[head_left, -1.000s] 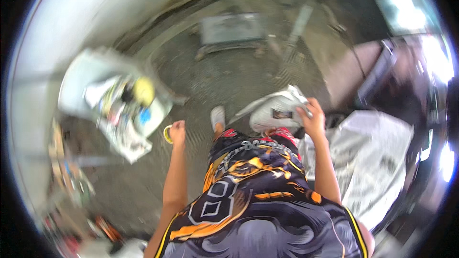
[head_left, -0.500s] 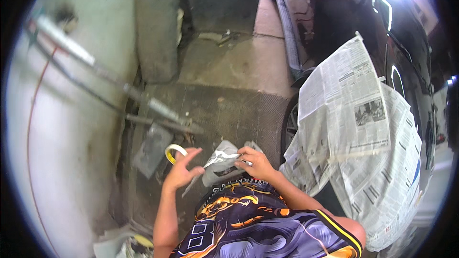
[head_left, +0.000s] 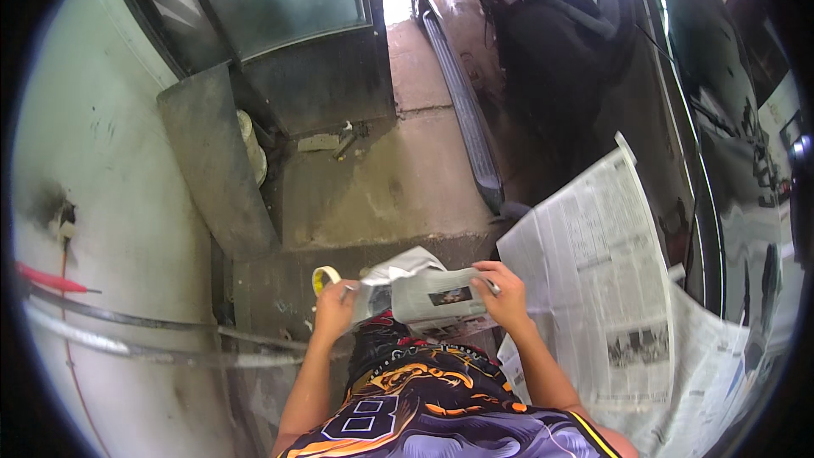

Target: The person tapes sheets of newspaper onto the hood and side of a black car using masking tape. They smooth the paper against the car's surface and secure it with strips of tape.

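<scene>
A folded newspaper sheet [head_left: 437, 295] stretches in front of my waist between both hands. My left hand [head_left: 334, 309] is closed on its left edge. At the fingers of that hand sits a roll of masking tape [head_left: 322, 278], whitish with a yellow inner ring; whether it hangs on a finger is hidden. My right hand [head_left: 506, 295] pinches the sheet's upper right corner between thumb and fingers. To the right, larger newspaper sheets [head_left: 585, 263] drape over the side of a dark car [head_left: 560, 76].
A running board [head_left: 462, 106] runs along the car. On the left, a grey panel [head_left: 216, 153] leans near a dark glazed door [head_left: 297, 68]. Long poles [head_left: 153, 343] stick out by the pale wall [head_left: 76, 161]. Debris [head_left: 326, 142] lies on the concrete floor.
My hands have spread apart and the newspaper between them is now stretched flatter. My left hand has closed on its edge. The view has shifted, showing more of the door.
</scene>
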Available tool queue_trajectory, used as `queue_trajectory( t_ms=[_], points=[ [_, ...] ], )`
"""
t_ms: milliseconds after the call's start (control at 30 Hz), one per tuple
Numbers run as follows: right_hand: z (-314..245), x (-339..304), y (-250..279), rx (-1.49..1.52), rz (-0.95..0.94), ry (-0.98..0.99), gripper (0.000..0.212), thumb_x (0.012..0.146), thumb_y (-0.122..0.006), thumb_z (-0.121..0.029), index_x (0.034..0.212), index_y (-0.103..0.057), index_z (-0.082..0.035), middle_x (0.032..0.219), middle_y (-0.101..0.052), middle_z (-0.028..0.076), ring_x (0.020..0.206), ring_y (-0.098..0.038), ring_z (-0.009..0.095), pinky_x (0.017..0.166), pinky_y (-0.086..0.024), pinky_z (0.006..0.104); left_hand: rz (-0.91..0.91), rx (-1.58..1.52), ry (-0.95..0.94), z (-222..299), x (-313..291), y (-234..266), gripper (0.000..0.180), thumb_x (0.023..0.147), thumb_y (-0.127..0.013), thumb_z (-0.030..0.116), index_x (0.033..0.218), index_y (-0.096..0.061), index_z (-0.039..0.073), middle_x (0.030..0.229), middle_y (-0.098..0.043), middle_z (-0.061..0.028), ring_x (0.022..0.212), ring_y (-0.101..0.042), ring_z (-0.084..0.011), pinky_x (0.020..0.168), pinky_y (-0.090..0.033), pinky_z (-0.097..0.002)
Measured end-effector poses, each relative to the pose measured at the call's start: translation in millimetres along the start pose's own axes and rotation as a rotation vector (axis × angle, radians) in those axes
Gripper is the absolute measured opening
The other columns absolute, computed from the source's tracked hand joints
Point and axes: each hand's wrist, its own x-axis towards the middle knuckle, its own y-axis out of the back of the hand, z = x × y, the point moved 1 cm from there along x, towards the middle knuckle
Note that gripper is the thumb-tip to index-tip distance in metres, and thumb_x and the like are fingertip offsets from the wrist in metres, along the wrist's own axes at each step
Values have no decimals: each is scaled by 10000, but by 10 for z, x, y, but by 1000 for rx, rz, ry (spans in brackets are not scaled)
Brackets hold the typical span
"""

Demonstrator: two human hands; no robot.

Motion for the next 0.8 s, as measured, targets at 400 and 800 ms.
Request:
queue_trajectory(
  t_ms=[400, 800],
  points=[
    [922, 3261, -745, -278, 341, -416, 209, 918, -731, -190, 960, -726, 14, 852, -711, 214, 788, -706, 391, 715, -532, 434, 93, 214, -33, -494, 4648, 375, 359, 947, -680, 310, 1135, -730, 9, 986, -723, -283, 960, -697, -467, 852, -545, -521],
    [1211, 6144, -725, -157, 162, -167, 171, 829, -786, -47, 989, -756, 3, 831, -718, 163, 740, -689, 317, 665, -528, 394, -426, 94, 45, 566, 8625, -1729, 320, 903, -646, 272, 1086, -729, 23, 1061, -722, -282, 1036, -696, -449, 889, -524, -522]
  ],
)
